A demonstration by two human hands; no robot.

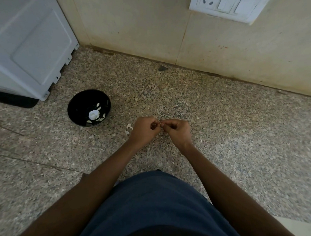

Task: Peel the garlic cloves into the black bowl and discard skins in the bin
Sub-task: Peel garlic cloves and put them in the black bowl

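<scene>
Both hands [159, 128] pinch small clove, probably; speckled granite.

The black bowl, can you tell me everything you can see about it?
The round black bowl looks shiny and smooth, maybe plastic or ceramic. It stands upright on the speckled granite counter, to the left of the person's hands and just in front of the white appliance. Neither hand touches it. Inside lie a white garlic bulb and several small white pieces, cloves or skins; I cannot tell which.

head-worn view, looking down, close overhead
</scene>
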